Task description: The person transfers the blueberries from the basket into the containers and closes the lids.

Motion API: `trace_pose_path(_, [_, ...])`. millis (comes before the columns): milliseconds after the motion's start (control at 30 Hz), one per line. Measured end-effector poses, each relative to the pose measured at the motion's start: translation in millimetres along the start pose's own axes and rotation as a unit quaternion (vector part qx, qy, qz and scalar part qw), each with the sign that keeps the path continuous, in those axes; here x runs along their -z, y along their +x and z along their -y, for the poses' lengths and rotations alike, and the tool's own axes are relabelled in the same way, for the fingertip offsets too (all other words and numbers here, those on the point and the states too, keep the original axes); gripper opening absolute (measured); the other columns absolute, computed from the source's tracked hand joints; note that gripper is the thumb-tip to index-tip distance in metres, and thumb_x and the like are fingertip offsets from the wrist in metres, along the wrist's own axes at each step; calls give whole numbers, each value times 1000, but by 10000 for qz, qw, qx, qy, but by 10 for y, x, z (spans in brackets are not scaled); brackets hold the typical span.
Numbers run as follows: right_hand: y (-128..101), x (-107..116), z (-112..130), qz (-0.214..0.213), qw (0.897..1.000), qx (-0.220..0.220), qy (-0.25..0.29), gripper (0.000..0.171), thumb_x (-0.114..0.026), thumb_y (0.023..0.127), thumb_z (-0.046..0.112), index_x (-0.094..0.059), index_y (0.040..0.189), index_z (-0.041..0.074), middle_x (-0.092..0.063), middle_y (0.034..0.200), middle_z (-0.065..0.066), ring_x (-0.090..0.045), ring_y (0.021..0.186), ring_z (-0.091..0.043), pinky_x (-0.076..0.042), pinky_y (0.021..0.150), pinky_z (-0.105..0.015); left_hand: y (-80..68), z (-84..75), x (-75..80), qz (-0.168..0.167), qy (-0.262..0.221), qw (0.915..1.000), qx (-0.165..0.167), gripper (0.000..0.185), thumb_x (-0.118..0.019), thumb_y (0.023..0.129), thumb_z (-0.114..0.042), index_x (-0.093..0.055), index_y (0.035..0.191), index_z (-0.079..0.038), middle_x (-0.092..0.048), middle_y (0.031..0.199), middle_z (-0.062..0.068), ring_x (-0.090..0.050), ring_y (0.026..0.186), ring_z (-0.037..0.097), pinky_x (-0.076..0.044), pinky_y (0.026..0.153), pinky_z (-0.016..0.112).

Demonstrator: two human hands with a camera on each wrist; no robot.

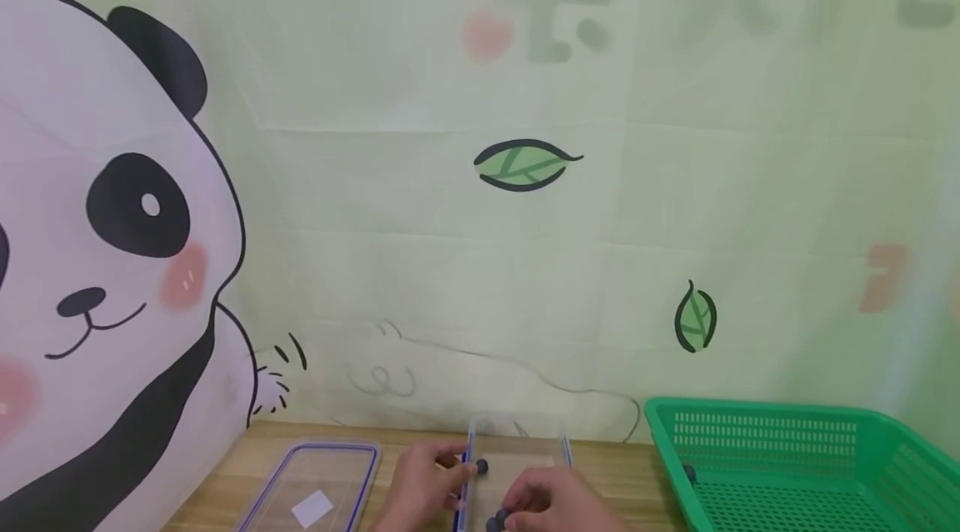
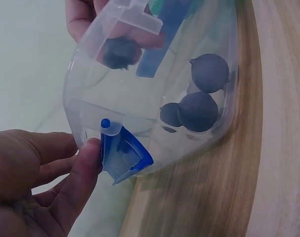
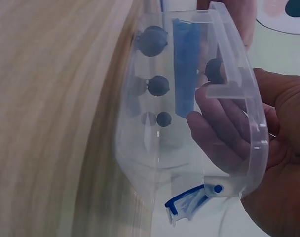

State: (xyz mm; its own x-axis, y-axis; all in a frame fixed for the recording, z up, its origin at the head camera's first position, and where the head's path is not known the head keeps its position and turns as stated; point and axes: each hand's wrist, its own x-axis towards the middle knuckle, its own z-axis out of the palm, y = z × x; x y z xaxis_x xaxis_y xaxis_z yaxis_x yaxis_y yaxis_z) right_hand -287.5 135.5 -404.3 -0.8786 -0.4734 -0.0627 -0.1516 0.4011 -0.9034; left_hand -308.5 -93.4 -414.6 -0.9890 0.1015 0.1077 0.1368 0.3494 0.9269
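Note:
A clear plastic box (image 1: 517,425) with blue side latches stands on the table, several dark round balls with small nubs lying inside it. My left hand (image 1: 426,484) grips the box's left side, thumb and fingers by a blue latch (image 2: 125,155). Reaching over the open top, my right hand (image 1: 561,505) pinches a dark ball (image 3: 214,71) inside the box, above the floor. Larger and smaller balls (image 3: 153,41) rest on the box floor in the right wrist view. The same group of balls (image 2: 198,112) shows through the wall in the left wrist view.
Left of the box lies a clear lid (image 1: 372,474) with a blue seal and a white label (image 1: 312,508). A green perforated basket (image 1: 757,414) stands at right, with a dark ball (image 1: 689,474) by its left wall. Behind the wooden table hangs a printed panda cloth (image 1: 420,265).

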Motion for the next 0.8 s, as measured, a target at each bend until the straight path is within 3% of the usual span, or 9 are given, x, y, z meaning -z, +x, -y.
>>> trace_pose_path(167, [20,-25,-48,158,9997,162,-57,6,-74,98,3,-76,103,7,-74,93,-4,-69,87,-22,-60,81,-38,-5,0,3,25,-32,10000,-37,36,-76,95,2,-69,129,11,-66,90,8,-68,66,15,-64,59,32])
trace_pose_path(400, [207,45,-363,534,9979,179,-307,11,-78,98,21,-77,107,15,-75,97,0,-71,90,-18,-60,81,-31,-1,16,1,25,-26,10000,-81,35,-76,94,3,-70,128,11,-67,89,7,-68,66,15,-64,58,32])
trace_pose_path(533, [94,4,-168,357,9993,13,-112,8,-74,100,10,-76,108,8,-74,97,-4,-69,90,-21,-60,83,-36,15,22,0,15,13,10000,6,35,-76,94,2,-70,128,9,-67,89,7,-68,66,15,-64,59,32])
trace_pose_path(800, [33,-20,-36,23,9999,-30,-147,7,-74,99,4,-76,105,5,-74,94,-3,-69,88,-22,-61,83,-41,12,3,-3,-3,24,10000,79,36,-77,94,2,-71,128,7,-67,90,8,-68,67,16,-64,59,32])
